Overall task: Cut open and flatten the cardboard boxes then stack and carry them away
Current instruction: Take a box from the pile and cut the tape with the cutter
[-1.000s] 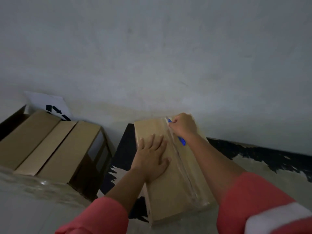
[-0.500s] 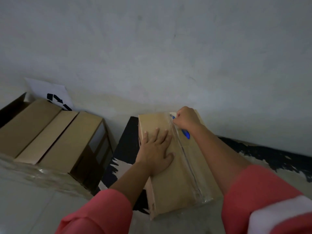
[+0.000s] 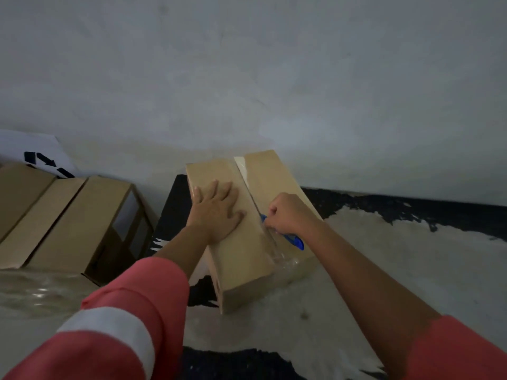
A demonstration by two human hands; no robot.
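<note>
Right hand (image 3: 290, 213) grips blue cutter (image 3: 292, 238) (left hand (image 3: 216, 211) flat) on box (image 3: 247, 259).

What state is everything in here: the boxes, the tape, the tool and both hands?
Brown cardboard box in the middle: top flaps down and closed.
Clear tape strip: stuck along the box's centre seam, crumpled at the near end.
Blue-handled cutter: held at the seam, blade hidden.
Left hand: flat, pressing on the box top.
Right hand: gripping the cutter.
Brown cardboard boxes at left: lying side by side, untouched.
</note>
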